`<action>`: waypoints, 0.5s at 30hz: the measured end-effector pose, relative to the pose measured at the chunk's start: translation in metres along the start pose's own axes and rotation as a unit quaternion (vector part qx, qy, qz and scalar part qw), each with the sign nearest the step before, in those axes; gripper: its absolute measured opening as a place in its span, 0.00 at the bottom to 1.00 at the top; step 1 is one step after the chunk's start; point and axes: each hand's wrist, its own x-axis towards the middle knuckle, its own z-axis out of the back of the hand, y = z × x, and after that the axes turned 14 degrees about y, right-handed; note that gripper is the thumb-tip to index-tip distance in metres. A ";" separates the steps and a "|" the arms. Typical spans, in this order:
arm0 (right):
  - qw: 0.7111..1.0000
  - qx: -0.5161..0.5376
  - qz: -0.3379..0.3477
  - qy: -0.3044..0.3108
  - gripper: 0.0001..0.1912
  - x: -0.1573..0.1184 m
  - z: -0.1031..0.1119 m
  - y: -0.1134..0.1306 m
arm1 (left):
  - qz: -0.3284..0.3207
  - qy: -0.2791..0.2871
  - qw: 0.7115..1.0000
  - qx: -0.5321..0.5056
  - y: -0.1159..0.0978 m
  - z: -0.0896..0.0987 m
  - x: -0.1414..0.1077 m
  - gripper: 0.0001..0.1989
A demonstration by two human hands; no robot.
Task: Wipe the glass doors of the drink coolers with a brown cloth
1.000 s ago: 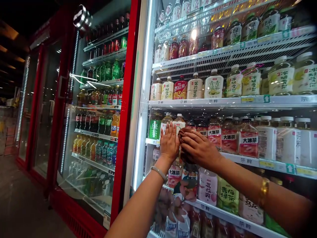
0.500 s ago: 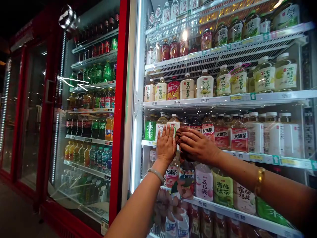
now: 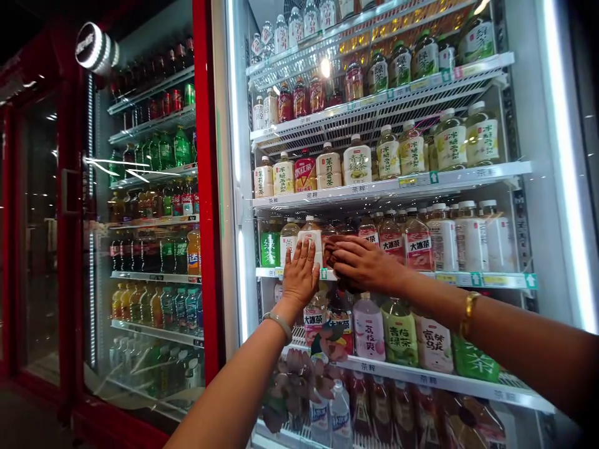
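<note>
Flat against the glass door of a lit drinks cooler lies my left hand (image 3: 300,274), its fingers spread and pointing up, with a pale bangle on the wrist. Just right of it, my right hand (image 3: 367,265) presses a crumpled dark brown cloth (image 3: 337,252) to the same glass. A gold bracelet (image 3: 469,315) circles the right wrist. Behind the glass, a white shelf (image 3: 365,196) holds bottled teas above the hands. Red-labelled bottles (image 3: 418,244) stand behind, right of my right hand.
A second cooler with a red frame (image 3: 206,187) stands at the left, its shelves full of soda bottles (image 3: 182,146). Flower decals (image 3: 292,380) show on the glass below my hands. A bright light strip (image 3: 568,162) runs down the right side.
The view has shifted, so the coolers and both hands appear further left. The cooler's right light strip has come into view. My hands keep nearly the same pose on the glass.
</note>
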 end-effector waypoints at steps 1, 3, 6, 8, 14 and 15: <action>1.000 -0.007 0.023 0.010 0.13 -0.008 0.004 -0.008 | 0.002 0.002 1.000 0.000 -0.002 0.002 0.002 0.32; 0.999 -0.021 0.030 0.021 0.14 -0.020 0.013 -0.028 | 0.002 0.003 1.000 -0.003 -0.011 0.005 0.009 0.33; 0.998 -0.029 -0.054 0.002 0.15 -0.020 0.024 -0.054 | 0.002 -0.005 1.000 -0.014 -0.033 0.012 0.028 0.34; 0.993 -0.025 -0.114 -0.015 0.15 -0.015 0.026 -0.058 | 0.006 -0.012 1.000 -0.028 -0.052 0.016 0.042 0.35; 0.998 -0.021 -0.062 -0.007 0.13 -0.041 0.027 -0.035 | -0.015 -0.020 0.999 -0.044 -0.087 0.019 0.052 0.35; 0.999 -0.017 -0.033 -0.002 0.12 -0.052 0.029 -0.036 | -0.026 -0.019 0.999 -0.039 -0.089 0.019 0.050 0.35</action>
